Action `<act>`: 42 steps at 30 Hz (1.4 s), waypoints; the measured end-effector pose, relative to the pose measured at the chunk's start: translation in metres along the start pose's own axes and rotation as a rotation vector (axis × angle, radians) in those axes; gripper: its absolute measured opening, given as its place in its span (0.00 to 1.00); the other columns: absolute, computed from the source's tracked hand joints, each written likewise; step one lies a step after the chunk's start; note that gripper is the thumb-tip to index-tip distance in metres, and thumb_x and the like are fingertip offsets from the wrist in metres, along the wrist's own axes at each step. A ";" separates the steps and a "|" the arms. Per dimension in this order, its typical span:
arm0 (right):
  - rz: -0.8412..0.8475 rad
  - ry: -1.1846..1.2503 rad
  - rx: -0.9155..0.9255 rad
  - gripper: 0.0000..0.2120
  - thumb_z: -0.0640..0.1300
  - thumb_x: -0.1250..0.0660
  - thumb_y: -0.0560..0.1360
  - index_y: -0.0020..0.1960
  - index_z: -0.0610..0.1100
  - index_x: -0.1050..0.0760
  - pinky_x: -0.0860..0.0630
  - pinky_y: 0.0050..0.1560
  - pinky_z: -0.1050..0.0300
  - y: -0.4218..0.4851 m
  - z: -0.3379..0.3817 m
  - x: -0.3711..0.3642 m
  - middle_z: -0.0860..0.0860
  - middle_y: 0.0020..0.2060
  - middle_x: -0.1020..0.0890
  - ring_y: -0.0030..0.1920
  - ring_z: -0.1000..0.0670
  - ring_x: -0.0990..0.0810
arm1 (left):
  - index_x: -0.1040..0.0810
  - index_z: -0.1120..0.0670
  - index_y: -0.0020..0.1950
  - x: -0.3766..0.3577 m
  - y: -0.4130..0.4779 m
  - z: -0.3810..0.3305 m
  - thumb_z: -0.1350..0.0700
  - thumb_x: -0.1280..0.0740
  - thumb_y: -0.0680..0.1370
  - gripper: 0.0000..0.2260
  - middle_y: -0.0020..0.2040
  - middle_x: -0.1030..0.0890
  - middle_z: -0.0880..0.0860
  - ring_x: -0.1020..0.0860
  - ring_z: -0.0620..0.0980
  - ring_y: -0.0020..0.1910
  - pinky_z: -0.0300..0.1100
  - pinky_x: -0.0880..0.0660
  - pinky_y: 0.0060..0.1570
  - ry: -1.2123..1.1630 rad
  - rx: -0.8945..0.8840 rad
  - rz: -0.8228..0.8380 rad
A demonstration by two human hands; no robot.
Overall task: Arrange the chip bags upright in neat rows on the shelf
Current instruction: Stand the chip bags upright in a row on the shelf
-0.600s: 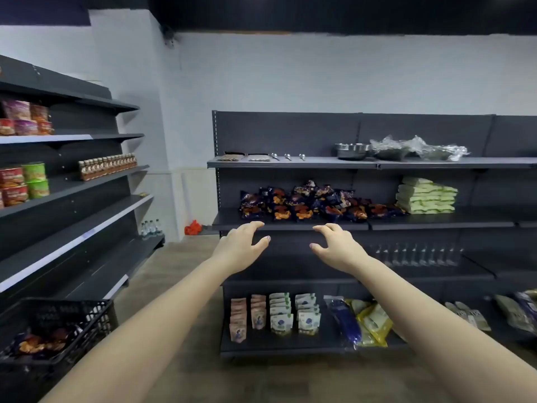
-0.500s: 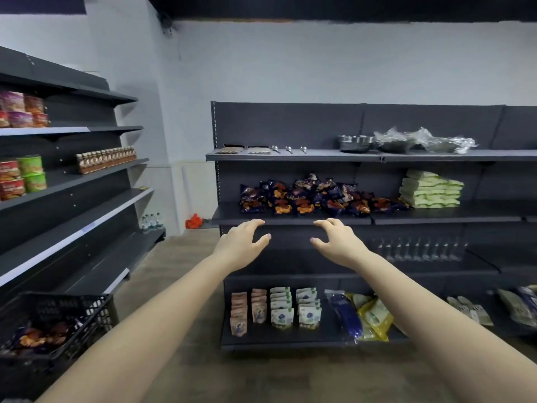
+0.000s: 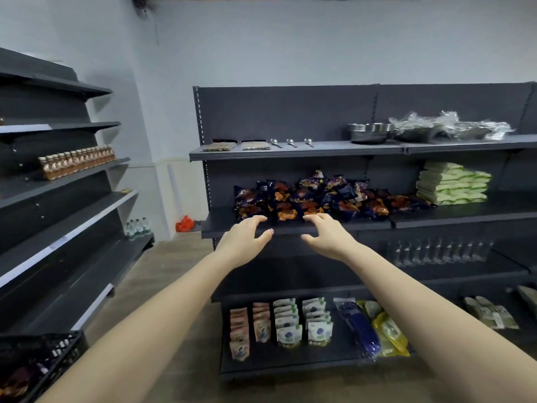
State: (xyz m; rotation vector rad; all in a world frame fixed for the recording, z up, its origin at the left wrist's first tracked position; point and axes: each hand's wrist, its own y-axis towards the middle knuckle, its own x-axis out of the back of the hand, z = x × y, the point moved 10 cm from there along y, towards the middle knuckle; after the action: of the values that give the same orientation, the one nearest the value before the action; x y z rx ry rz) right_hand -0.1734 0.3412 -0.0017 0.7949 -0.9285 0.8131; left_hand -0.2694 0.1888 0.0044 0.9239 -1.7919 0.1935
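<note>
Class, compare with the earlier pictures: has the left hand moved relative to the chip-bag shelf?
Yes. The left hand has moved up and forward: its fingertips now overlap the front edge of the chip shelf, just short of the chip bags.

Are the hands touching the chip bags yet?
Cannot tell. The head view shows the left hand and right hand open, fingertips overlapping the front edge of the chip bags, but one view cannot show whether they are touching.
</note>
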 end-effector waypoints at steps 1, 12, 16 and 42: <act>-0.006 0.006 -0.002 0.27 0.52 0.39 0.77 0.73 0.49 0.40 0.31 0.65 0.44 0.018 0.000 -0.002 0.47 0.73 0.38 0.70 0.43 0.36 | 0.38 0.45 0.72 0.000 0.017 0.008 0.41 0.44 0.79 0.22 0.72 0.33 0.49 0.31 0.52 0.67 0.53 0.32 0.64 0.000 0.001 0.006; 0.017 0.026 -0.010 0.27 0.52 0.39 0.76 0.73 0.48 0.39 0.29 0.64 0.48 0.173 -0.032 -0.040 0.47 0.71 0.34 0.66 0.47 0.30 | 0.37 0.46 0.72 -0.045 0.184 0.071 0.41 0.43 0.79 0.22 0.71 0.31 0.49 0.30 0.52 0.67 0.52 0.29 0.62 -0.094 -0.024 0.084; 0.041 0.031 -0.002 0.27 0.50 0.38 0.77 0.73 0.46 0.39 0.30 0.64 0.52 0.230 -0.054 -0.059 0.46 0.72 0.35 0.66 0.47 0.29 | 0.37 0.46 0.72 -0.072 0.239 0.086 0.42 0.43 0.79 0.22 0.71 0.31 0.50 0.31 0.52 0.67 0.53 0.30 0.63 -0.117 -0.016 0.093; 0.151 0.123 0.070 0.22 0.46 0.37 0.76 0.68 0.43 0.31 0.28 0.56 0.54 0.489 -0.115 -0.162 0.41 0.61 0.23 0.59 0.42 0.24 | 0.33 0.47 0.70 -0.204 0.462 0.177 0.42 0.41 0.78 0.21 0.66 0.26 0.52 0.28 0.52 0.64 0.46 0.29 0.61 -0.173 0.059 0.158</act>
State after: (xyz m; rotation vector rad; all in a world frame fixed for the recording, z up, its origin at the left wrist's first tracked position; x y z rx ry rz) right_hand -0.6113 0.6257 -0.0810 0.7328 -0.8615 1.0192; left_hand -0.6780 0.5134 -0.1128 0.8624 -2.0305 0.2750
